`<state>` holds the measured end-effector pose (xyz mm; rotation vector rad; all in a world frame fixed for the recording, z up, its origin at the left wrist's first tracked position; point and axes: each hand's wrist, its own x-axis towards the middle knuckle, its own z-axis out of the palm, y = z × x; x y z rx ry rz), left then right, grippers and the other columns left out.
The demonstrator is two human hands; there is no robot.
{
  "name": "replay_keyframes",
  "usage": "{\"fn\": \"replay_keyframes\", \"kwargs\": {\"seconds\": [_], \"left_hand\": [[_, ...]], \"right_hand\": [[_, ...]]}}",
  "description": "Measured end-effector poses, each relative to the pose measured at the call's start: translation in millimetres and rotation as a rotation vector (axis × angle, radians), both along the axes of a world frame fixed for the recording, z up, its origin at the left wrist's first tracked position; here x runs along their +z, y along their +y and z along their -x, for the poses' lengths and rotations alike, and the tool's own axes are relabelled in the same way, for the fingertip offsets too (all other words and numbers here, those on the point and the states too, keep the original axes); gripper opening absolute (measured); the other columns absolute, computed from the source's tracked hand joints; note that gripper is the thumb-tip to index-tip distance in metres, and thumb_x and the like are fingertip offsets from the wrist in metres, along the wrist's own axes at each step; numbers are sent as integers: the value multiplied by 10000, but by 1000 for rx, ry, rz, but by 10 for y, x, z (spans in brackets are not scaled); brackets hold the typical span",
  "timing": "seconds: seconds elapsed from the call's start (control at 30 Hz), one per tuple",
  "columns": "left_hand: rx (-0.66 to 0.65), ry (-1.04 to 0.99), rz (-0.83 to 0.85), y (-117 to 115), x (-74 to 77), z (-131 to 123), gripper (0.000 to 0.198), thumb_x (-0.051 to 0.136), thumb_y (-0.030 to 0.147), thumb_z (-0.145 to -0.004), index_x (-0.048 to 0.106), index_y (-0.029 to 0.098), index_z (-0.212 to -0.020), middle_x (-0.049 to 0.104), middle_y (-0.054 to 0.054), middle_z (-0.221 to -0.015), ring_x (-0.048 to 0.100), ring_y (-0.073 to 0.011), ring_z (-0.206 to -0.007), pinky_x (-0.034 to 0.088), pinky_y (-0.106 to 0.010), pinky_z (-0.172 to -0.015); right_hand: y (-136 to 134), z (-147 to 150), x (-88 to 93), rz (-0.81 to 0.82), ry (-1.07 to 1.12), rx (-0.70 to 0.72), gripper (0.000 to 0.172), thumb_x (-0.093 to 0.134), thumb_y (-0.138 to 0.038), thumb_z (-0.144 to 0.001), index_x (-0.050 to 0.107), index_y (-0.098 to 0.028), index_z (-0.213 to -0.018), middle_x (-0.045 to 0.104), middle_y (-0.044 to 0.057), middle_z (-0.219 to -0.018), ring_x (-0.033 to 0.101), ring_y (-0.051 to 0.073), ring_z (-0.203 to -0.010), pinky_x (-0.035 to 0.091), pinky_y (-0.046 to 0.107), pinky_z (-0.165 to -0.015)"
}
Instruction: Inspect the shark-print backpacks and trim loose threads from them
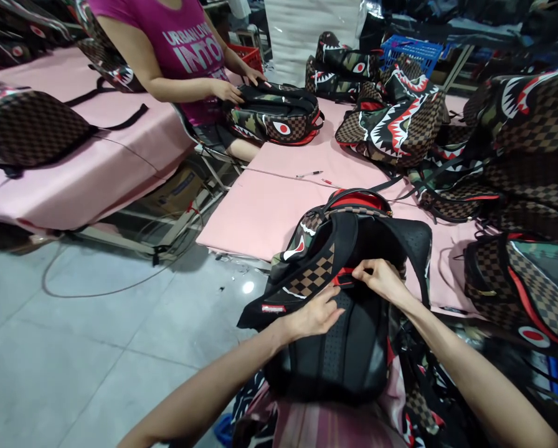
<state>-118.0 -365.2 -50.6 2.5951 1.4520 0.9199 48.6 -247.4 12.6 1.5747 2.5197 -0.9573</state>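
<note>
— Where is the backpack?
— At the near edge of the pink counter, back panel towards the person. Its open top shows red lining.
— And the grip of each hand?
— The right hand has its fingertips pinched closed on a red strip at the top of the panel. The left hand rests on the panel just beside it; whether its grip holds anything, I cannot tell.
— Materials?
— Black perforated padding, brown checkered fabric, camouflage with shark teeth.
— Other containers?
— A blue crate behind the piled bags; its contents are hidden.
</note>
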Motion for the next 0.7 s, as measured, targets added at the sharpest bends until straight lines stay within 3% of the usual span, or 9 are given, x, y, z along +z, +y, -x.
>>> {"fn": "replay_keyframes", "kwargs": {"seconds": [0.23,0.47,0.6,0.7], "left_hand": [[12,-55,36,7,-92,8,210,493,220,-846,565,151,-661,635,-106,-1022,573,-213,-1027,487,-370,-914],[24,-54,-52,11,-94,13,213,467,198,-863,564,155,-679,661,-59,-889,615,-162,-901,502,-314,-889],[28,-49,-73,13,-59,14,225,453,192,-869,554,154,-671,661,-53,-872,624,-157,-869,505,-311,-879],[30,-52,-81,15,-35,14,193,471,169,-860,553,150,-687,658,-52,-864,625,-148,-856,495,-299,-888]], "right_hand": [[14,-62,40,-42,-5,136,145,574,-300,-763,683,-251,-844,692,-21,-921,626,174,-869,399,237,-710],[29,16,0,-51,-11,130,146,570,-310,-759,695,-263,-816,695,-25,-916,628,178,-856,396,232,-675],[62,50,3,51,25,85,175,556,-340,-766,699,-240,-780,703,-14,-798,635,162,-741,399,226,-635],[88,70,23,49,8,113,178,576,-351,-750,706,-251,-819,707,-8,-835,639,173,-788,405,233,-665]]}}
